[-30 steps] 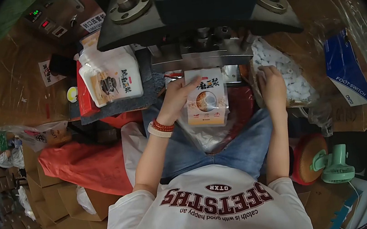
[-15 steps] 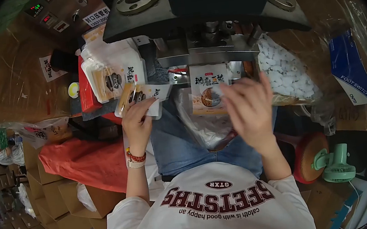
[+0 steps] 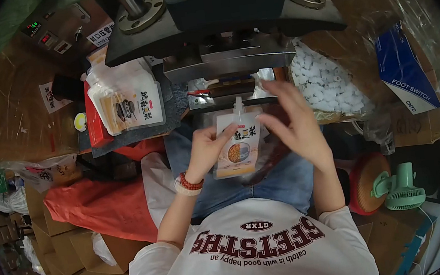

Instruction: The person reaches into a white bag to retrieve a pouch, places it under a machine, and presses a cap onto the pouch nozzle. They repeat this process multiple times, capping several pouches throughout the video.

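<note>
My left hand pinches the left side of a printed pouch, thumb on its front face. A clear spout sticks up from the pouch's top edge. The pouch hangs over my lap, just in front of the press. To its right, my right hand is raised with fingers spread and nothing visible in them; its fingertips reach toward the press, near the pouch's upper right. Above sits the metal jaw of the press, over a shiny plate.
A stack of flat printed pouches lies on the left, beside a red box. White spouts or caps fill a tray at right. Further right are a blue foot-switch box and a green fan. A control box stands back left.
My left hand has moved right, from beside the stack to the middle, and now holds the spouted pouch. The pouch seen in front of the press is gone from there. The view has shifted.
</note>
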### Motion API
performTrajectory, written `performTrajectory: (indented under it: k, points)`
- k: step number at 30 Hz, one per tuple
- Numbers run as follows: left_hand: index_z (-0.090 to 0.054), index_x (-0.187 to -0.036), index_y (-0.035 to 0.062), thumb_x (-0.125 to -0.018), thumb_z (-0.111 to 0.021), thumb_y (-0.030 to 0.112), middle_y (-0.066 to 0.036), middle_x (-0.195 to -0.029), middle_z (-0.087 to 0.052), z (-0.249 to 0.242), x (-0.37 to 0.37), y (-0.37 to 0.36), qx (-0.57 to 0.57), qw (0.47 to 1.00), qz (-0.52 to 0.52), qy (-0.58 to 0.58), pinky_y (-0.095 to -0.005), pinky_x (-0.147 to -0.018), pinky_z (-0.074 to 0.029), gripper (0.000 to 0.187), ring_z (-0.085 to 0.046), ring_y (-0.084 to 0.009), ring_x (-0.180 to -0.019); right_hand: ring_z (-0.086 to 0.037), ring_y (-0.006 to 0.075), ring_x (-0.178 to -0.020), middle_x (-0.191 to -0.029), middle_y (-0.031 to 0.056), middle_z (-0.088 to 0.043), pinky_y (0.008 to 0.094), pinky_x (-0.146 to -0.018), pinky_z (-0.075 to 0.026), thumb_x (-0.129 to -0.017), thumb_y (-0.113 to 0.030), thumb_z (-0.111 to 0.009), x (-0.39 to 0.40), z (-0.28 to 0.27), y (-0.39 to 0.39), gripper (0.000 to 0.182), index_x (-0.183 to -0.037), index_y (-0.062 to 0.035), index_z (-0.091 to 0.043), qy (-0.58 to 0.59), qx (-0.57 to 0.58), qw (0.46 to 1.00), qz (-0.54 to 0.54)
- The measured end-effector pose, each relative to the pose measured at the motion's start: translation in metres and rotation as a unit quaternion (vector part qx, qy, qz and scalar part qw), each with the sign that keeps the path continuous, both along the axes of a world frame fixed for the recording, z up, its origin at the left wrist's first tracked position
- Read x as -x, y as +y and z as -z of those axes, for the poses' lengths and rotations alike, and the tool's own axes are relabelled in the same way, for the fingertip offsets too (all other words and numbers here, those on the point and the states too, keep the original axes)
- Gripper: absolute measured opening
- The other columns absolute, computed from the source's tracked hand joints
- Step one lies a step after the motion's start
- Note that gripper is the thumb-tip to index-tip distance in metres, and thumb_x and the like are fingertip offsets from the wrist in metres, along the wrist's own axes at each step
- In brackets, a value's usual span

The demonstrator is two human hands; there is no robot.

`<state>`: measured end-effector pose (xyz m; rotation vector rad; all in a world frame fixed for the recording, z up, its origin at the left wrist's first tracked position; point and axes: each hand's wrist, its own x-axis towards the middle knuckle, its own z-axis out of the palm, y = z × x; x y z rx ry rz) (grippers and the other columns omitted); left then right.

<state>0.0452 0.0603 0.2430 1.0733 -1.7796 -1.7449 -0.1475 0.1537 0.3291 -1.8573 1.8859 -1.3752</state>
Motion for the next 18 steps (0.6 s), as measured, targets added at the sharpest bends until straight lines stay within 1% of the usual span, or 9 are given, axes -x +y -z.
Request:
performTrajectory:
  k: [3, 5, 7, 9, 13, 14, 15, 16, 18]
  points:
    - [-0.068, -0.091, -0.0064, -0.089, -0.067, 0.019, -0.007, -0.083, -0.070, -0.005, 0.029, -0.016, -0.160, 0.969, -0.069, 0.178, -0.0226, -0.061, -0.050, 0.026, -0.063, -0.0072, -0.070, -0.058, 0.0321, -0.093, -0.098, 0.0134, -0.062, 0.0404, -0.085, -0.043, -0.083, -0.016, -0.066, 0.039, -0.004, 0.005, 0.027, -0.106, -0.0011, -0.062, 0.099, 0.015, 0.982, 0.161]
    - [-0.067, -0.087, -0.0056, -0.089, -0.068, 0.020, -0.007, -0.083, -0.069, -0.006, 0.038, -0.033, -0.179, 0.967, -0.075, 0.167, -0.0234, -0.061, -0.050, 0.026, -0.063, -0.0090, -0.070, -0.058, 0.0327, -0.087, -0.094, 0.0133, -0.064, 0.0403, -0.078, -0.044, -0.082, -0.013, -0.065, 0.059, 0.010, -0.003, 0.020, -0.098, -0.0012, -0.064, 0.195, -0.001, 0.955, 0.226]
    - [-0.067, -0.088, -0.0059, -0.089, -0.068, 0.022, -0.007, -0.086, -0.069, -0.007, 0.043, -0.044, -0.196, 0.959, -0.075, 0.193, -0.0239, -0.062, -0.051, 0.027, -0.064, -0.0090, -0.071, -0.060, 0.0368, -0.090, -0.096, 0.0162, -0.064, 0.0426, -0.079, -0.048, -0.085, -0.010, -0.060, 0.073, 0.043, -0.012, 0.021, -0.103, -0.0017, -0.065, 0.306, -0.238, 0.885, 0.256]
    - [-0.067, -0.095, -0.0020, -0.086, -0.071, 0.020, -0.009, -0.091, -0.070, 0.000, 0.040, -0.053, -0.230, 0.952, -0.061, 0.195, -0.0237, -0.067, -0.053, 0.024, -0.066, -0.0115, -0.075, -0.059, 0.0347, -0.089, -0.095, 0.0147, -0.064, 0.0420, -0.080, -0.047, -0.084, -0.009, -0.059, 0.072, 0.053, -0.014, 0.018, -0.099, -0.0018, -0.065, 0.280, -0.216, 0.897, 0.264]
    - [-0.064, -0.106, -0.0016, -0.087, -0.069, 0.028, -0.007, -0.102, -0.068, -0.013, 0.014, -0.059, -0.114, 0.992, 0.027, 0.037, -0.0218, -0.078, -0.047, 0.036, -0.062, -0.0095, -0.089, -0.058, 0.0322, -0.088, -0.089, 0.0137, -0.063, 0.0421, -0.080, -0.046, -0.083, -0.010, -0.059, 0.082, 0.069, -0.016, 0.015, -0.094, -0.0016, -0.064, 0.267, -0.155, 0.918, 0.248]
    - [-0.063, -0.111, 0.0003, -0.086, -0.070, 0.031, -0.008, -0.109, -0.066, -0.020, 0.000, -0.059, 0.116, 0.988, -0.074, -0.068, -0.0275, -0.082, -0.047, 0.041, -0.061, -0.0157, -0.096, -0.058, 0.0322, -0.089, -0.089, 0.0138, -0.063, 0.0420, -0.080, -0.046, -0.083, -0.011, -0.059, 0.085, 0.068, -0.016, 0.015, -0.094, -0.0017, -0.064, 0.297, -0.162, 0.912, 0.233]
    - [-0.061, -0.116, 0.0022, -0.084, -0.071, 0.034, -0.009, -0.116, -0.065, -0.024, -0.015, -0.059, 0.336, 0.911, -0.169, -0.170, -0.0332, -0.087, -0.046, 0.046, -0.061, -0.0218, -0.104, -0.058, 0.0322, -0.089, -0.089, 0.0138, -0.063, 0.0420, -0.080, -0.046, -0.083, -0.011, -0.059, 0.088, 0.068, -0.017, 0.015, -0.094, -0.0017, -0.064, 0.296, -0.163, 0.912, 0.233]
    - [-0.061, -0.116, 0.0022, -0.084, -0.071, 0.034, -0.009, -0.116, -0.065, -0.025, -0.032, -0.060, 0.336, 0.911, -0.168, -0.172, -0.0332, -0.087, -0.046, 0.046, -0.061, -0.0218, -0.104, -0.058, 0.0319, -0.090, -0.090, 0.0134, -0.063, 0.0416, -0.080, -0.046, -0.085, -0.012, -0.058, 0.091, 0.069, -0.018, 0.016, -0.096, -0.0024, -0.064, 0.299, -0.173, 0.909, 0.233]
    - [-0.057, -0.125, 0.0068, -0.081, -0.071, 0.030, -0.008, -0.127, -0.058, -0.020, -0.067, -0.059, 0.566, 0.705, -0.155, -0.397, -0.0395, -0.097, -0.039, 0.051, -0.053, -0.0264, -0.117, -0.057, 0.0317, -0.090, -0.092, 0.0130, -0.063, 0.0411, -0.080, -0.046, -0.087, -0.014, -0.057, 0.093, 0.069, -0.019, 0.017, -0.098, -0.0031, -0.064, 0.303, -0.181, 0.907, 0.231]
